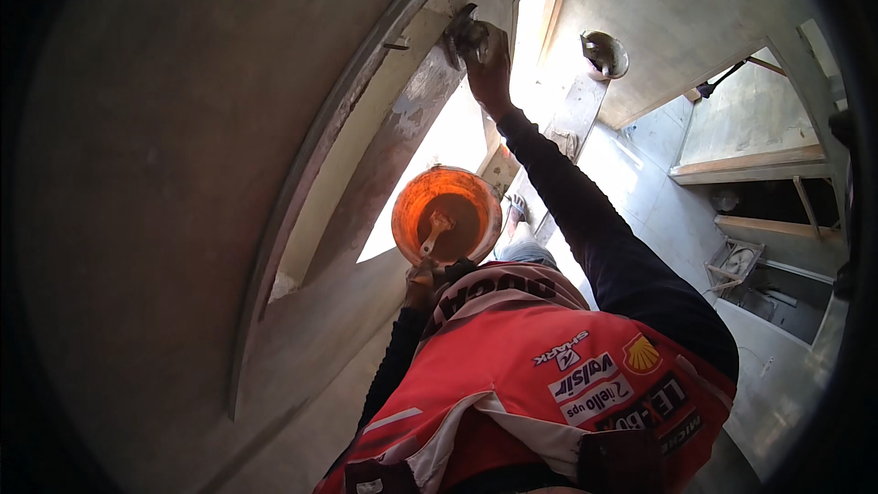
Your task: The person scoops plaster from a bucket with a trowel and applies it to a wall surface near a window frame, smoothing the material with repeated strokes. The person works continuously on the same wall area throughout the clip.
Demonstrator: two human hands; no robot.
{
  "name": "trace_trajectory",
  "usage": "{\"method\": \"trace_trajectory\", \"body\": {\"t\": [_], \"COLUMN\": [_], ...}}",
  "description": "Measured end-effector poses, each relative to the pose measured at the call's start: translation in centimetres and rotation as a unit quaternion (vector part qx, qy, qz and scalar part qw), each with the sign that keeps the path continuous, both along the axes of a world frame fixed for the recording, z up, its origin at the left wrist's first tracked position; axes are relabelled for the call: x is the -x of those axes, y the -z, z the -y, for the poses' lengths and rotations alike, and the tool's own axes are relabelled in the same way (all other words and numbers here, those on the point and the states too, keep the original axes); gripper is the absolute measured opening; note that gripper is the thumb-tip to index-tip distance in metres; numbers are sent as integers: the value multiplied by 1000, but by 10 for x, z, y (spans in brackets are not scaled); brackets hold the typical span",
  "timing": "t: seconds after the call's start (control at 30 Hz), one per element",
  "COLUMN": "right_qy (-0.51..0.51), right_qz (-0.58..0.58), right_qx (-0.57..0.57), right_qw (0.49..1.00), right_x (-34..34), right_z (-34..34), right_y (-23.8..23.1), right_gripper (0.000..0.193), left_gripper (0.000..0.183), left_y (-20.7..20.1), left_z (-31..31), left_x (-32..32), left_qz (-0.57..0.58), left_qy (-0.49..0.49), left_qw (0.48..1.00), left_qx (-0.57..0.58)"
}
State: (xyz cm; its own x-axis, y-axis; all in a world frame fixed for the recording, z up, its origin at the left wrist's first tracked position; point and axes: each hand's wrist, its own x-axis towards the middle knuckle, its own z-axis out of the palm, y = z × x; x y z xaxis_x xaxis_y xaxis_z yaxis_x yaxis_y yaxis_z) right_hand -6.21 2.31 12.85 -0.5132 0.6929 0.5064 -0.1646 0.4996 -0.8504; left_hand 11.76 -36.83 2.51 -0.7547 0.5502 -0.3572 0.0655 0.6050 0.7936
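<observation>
My right hand point(489, 73) is raised at arm's length, its fingers closed round the handle of a grey, mortar-smeared trowel point(454, 48). The trowel lies against the plastered wall strip beside a bright opening. Low in front of my chest, my left hand point(422, 284) grips the near rim of an orange bucket point(407, 206). The bucket's inner wall is smeared, and brownish-grey matter covers its bottom. Inside it a paintbrush point(438, 230) leans with its pale handle toward my left hand.
A curved ledge point(302, 165) runs along the wall on the left, with a short metal stub point(396, 46) sticking out. A second bucket point(604, 55) stands at the far end of a plank point(578, 108). Down on the right, a small stool-like frame point(734, 263) stands on the tiled floor point(658, 192).
</observation>
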Motion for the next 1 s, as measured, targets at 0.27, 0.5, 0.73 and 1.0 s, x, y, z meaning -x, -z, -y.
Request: {"method": "trace_trajectory", "body": {"t": [0.27,0.5,0.73,1.0], "right_qy": [-39,-144,-77,-55], "right_qz": [93,50,-1,22], "right_qx": [42,-110,-58,-1], "right_qw": [994,982,995,998], "right_x": [-4,-11,-29,-41], "right_z": [-8,0,49,73], "right_y": [15,-8,3,-4], "right_gripper": [47,49,45,41], "left_gripper": [35,35,37,31], "left_y": [-11,11,43,21], "left_z": [-15,-18,3,9], "left_x": [8,17,10,3], "left_qz": [57,312,56,193], "left_qy": [-31,-204,-5,-126], "left_qw": [993,922,995,967], "left_qx": [-102,-106,-80,-106]}}
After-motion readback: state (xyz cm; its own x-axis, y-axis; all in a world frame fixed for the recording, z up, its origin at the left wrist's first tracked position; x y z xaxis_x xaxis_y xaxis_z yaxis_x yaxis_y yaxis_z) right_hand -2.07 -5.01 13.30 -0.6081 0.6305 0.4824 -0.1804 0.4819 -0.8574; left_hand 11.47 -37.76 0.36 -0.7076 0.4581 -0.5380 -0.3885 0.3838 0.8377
